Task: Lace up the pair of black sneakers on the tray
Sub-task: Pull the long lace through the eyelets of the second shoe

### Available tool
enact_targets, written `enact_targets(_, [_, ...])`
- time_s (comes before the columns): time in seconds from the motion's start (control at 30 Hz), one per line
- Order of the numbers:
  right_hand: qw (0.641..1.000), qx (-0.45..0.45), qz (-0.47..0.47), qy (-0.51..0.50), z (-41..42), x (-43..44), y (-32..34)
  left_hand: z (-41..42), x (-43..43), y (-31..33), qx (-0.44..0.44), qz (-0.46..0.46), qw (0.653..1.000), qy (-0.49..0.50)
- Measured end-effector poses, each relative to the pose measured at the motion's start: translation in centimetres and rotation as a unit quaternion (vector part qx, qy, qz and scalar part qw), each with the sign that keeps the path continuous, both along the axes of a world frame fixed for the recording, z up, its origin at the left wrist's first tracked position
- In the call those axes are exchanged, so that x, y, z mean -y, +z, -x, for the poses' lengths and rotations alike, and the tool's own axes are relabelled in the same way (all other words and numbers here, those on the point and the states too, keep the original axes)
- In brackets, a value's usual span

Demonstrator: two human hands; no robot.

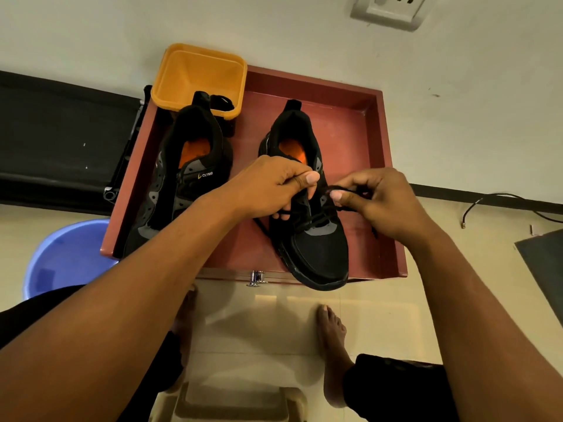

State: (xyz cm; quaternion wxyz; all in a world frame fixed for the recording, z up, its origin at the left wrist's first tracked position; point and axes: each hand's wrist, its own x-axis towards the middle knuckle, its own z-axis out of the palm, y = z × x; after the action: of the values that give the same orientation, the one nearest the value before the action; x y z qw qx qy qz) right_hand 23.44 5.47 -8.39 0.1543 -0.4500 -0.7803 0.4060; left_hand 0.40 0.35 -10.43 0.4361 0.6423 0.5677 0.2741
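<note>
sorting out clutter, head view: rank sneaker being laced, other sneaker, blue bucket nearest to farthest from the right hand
1. sneaker being laced, directly under the right hand, which pinches its lace
2. other sneaker, left side of the tray
3. blue bucket, off the tray, far left

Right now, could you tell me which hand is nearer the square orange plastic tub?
Left. The left hand holds the black lace on the near right of the orange plastic tub; the right hand pinches it farther right.

Both hands pinch black lace over right sneaker on red tray.
</note>
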Motion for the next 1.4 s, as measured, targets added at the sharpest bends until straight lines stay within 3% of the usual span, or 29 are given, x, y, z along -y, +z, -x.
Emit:
enact_targets(0.1, [0.996, -0.020, -0.041, -0.073, -1.4, -1.1, 0.5, 0.1, 0.1, 0.0, 0.005, 0.007, 1.000, 0.003])
enact_targets(0.2, [0.991, -0.035, -0.014, -0.126, -2.8, -1.5, 0.6, 0.0, 0.1, 0.1, 0.013, 0.016, 1.000, 0.007])
enact_targets(0.3, [0.998, -0.002, 0.026, -0.062, -2.1, -0.7, -0.1, -0.1, 0.0, 0.2, 0.011, 0.016, 1.000, 0.005])
enact_targets(0.43, [0.989, -0.100, 0.107, -0.020, -0.8, -0.4, 0.4, -0.2, 0.1, 0.2, 0.006, 0.010, 1.000, 0.003])
enact_targets(0.57, [0.998, -0.047, 0.039, 0.004, 0.7, 0.1, 0.3, -0.1, 0.1, 0.2, -0.001, -0.002, 1.000, 0.002])
enact_targets(0.77, [0.996, 0.039, -0.005, -0.082, -1.1, -0.8, -0.6, -0.1, -0.1, 0.3, 0.005, -0.006, 1.000, -0.001])
enact_targets(0.97, [0.996, 0.009, 0.059, -0.062, -0.8, -0.4, -0.7, -0.2, -0.2, 0.8, -0.028, -0.016, 0.999, -0.005])
enact_targets(1.07, [0.989, -0.034, 0.137, -0.041, -0.5, 0.2, -0.3, 0.2, 0.0, 0.8, -0.056, -0.028, 0.998, -0.019])
enact_targets(1.23, [0.946, -0.131, 0.248, -0.160, -1.0, 0.3, -0.1, 0.6, 0.1, 0.3, -0.044, -0.041, 0.998, -0.023])
enact_targets(1.33, [0.976, -0.049, 0.175, -0.124, -0.8, 0.3, -0.2, 0.6, 0.0, 0.2, -0.029, -0.028, 0.999, -0.018])
enact_targets(1.4, [0.987, -0.044, 0.111, -0.104, -0.3, 0.2, -0.1, 0.6, -0.2, 0.1, -0.028, -0.025, 0.999, -0.016])
